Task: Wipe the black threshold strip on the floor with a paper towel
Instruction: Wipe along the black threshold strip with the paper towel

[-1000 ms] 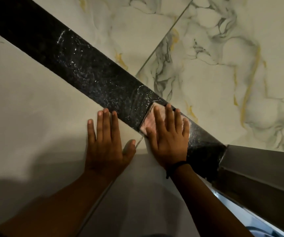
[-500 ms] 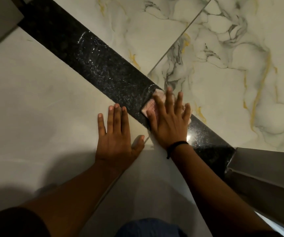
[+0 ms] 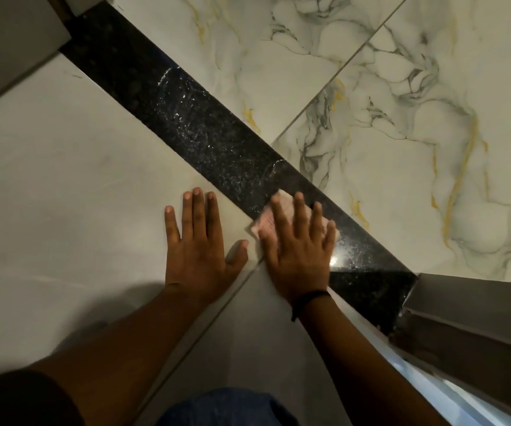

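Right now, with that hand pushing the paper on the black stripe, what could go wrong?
1. The paper towel is small and mostly under the right hand; it could bunch or tear, so bare fingers smear the black threshold strip.
2. White specks and streaks show further up the strip; a short stroke may miss them.
3. The left hand is braced flat on the smooth pale floor tile; it might slide if that is damp.

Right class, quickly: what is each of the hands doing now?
Left hand: open, flat on the plain pale floor tile, holding nothing.
Right hand: open, pressing the pinkish paper towel onto the black speckled threshold strip.
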